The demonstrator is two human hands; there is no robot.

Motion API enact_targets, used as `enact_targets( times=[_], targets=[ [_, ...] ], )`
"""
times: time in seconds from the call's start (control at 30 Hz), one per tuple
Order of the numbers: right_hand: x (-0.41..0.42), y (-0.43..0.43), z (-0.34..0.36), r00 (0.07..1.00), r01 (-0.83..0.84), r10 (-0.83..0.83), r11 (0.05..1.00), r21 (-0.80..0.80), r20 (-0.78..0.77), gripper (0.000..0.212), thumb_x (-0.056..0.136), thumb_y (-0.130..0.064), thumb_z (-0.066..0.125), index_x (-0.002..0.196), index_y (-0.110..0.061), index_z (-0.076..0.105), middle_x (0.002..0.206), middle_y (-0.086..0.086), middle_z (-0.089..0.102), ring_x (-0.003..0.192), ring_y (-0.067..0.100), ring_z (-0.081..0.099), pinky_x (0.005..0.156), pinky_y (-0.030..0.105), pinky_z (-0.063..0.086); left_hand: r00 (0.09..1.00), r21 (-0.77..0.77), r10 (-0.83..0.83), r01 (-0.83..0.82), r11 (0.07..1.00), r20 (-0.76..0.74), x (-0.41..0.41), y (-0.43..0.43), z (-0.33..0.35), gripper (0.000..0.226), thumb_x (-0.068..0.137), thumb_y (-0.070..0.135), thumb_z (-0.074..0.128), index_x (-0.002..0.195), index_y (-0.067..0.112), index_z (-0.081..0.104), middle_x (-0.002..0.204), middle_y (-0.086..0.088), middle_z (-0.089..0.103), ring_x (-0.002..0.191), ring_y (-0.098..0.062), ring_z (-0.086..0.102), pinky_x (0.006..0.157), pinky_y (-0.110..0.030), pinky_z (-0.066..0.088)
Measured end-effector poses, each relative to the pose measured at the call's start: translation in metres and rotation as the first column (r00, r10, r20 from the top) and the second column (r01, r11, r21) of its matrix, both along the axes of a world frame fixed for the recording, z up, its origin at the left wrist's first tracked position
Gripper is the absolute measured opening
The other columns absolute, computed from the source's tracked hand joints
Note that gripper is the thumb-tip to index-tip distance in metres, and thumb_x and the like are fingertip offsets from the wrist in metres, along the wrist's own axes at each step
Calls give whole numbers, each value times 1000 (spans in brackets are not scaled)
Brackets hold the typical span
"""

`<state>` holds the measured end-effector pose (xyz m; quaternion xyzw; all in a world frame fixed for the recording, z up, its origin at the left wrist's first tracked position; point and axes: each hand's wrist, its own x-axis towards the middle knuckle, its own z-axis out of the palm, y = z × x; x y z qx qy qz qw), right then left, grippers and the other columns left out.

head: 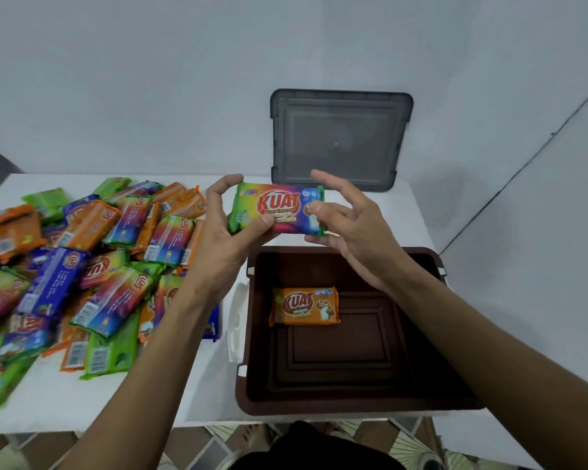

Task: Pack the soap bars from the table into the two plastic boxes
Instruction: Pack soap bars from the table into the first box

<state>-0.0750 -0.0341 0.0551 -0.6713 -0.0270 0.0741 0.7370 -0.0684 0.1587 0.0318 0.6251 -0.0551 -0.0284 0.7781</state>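
Obs.: we find the multicoloured soap bar (279, 208) held in the air by both hands. The left hand (218, 228) grips its 9 o'clock end and the right hand (350, 225) pinches its 3 o'clock end. The bar's long axis runs 9 to 3, label towards us, and neither hand is clearly the nearer to it.

The brown box (248, 398) lies open at 6 o'clock from the bar, which hangs about over the box's far rim. Only this one box shows.

Inside, one orange bar (304, 306) lies flat near the far wall, long axis also 9 to 3. Bare floor lies at 3 and 6 o'clock of it.

We judge the next move a lowering towards 6, with the axis kept as it is. Room is ample; the far rim is the one edge to clear.

The pile of bars (92, 266) waits on the table (65, 401) at 9 o'clock, nearer the left hand. A grey lid (340, 140) leans at 12 o'clock, apart from the path.
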Motion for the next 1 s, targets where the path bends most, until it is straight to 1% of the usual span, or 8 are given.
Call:
enact_targets(
  times=[0.1, 0.2, 0.33, 0.43, 0.6, 0.83, 0.93, 1.0],
  targets=[
    [-5, -1, -5, 999, 3, 1, 997, 75, -51, 35, 94, -11, 61, 128, -17, 59, 115, 8, 67, 108, 23, 67, 80, 36, 59, 998, 147, -13, 3, 989, 66, -9, -3, 1, 58, 88, 15, 68, 132, 29, 33, 111, 0, 59, 100, -14, 69, 80, -30, 57],
    [-13, -9, -11, 993, -1, 16, 992, 125, -117, 36, 90, -11, 64, 126, -16, 62, 120, 11, 66, 112, 25, 65, 83, 36, 58, 995, 304, -63, 36, 952, 78, -16, -1, -4, 59, 83, 34, 67, 131, 34, 33, 113, 5, 59, 99, -9, 67, 75, -24, 57],
    [-32, -25, -18, 984, -1, 16, 997, 83, -175, 36, 87, -14, 65, 122, -19, 64, 112, 5, 69, 107, 20, 67, 82, 36, 59, 994, 425, -72, 29, 905, 84, -17, 11, -21, 51, 88, 56, 57, 132, 39, 36, 124, 13, 59, 114, -8, 61, 91, -34, 53],
    [-49, -36, -27, 975, -22, 29, 999, 35, -221, 35, 88, -10, 64, 122, -16, 64, 116, 12, 67, 108, 21, 67, 77, 34, 58, 981, 558, -45, -70, 827, 189, -18, 18, -36, 45, 95, 50, 48, 134, 30, 42, 128, 12, 57, 115, 0, 55, 94, -28, 46],
    [-70, -45, -44, 943, -171, 106, 967, -187, -314, 38, 85, -16, 66, 122, -21, 63, 119, 6, 63, 112, 21, 64, 75, 33, 60, 937, 771, -165, -143, 621, 307, -18, 18, -56, 34, 97, 35, 49, 127, 21, 54, 124, 5, 58, 113, -8, 52, 95, -27, 42],
    [-78, -29, -77, 860, -328, 204, 923, -200, -468, 30, 89, -2, 66, 115, -17, 61, 121, 10, 63, 106, 21, 68, 75, 32, 60, 918, 790, -191, -176, 587, 347, -18, 16, -61, 27, 97, 24, 48, 120, 17, 60, 116, 1, 62, 107, -15, 54, 92, -29, 44],
    [-76, -25, -87, 864, -363, 183, 873, -327, -469, 31, 87, -5, 70, 112, -19, 60, 116, 7, 64, 101, 19, 68, 72, 32, 61, 919, 785, -182, -181, 592, 349, -18, 16, -61, 28, 96, 22, 48, 120, 17, 61, 116, 1, 62, 107, -14, 54, 91, -27, 43],
    [-74, -24, -90, 896, -371, 159, 781, -502, -415, 30, 84, -11, 75, 108, -23, 61, 112, 0, 65, 95, 15, 68, 73, 30, 61, 919, 782, -177, -185, 595, 352, -18, 15, -61, 27, 96, 20, 48, 120, 17, 61, 116, 1, 62, 106, -13, 54, 90, -26, 42]
  ],
)
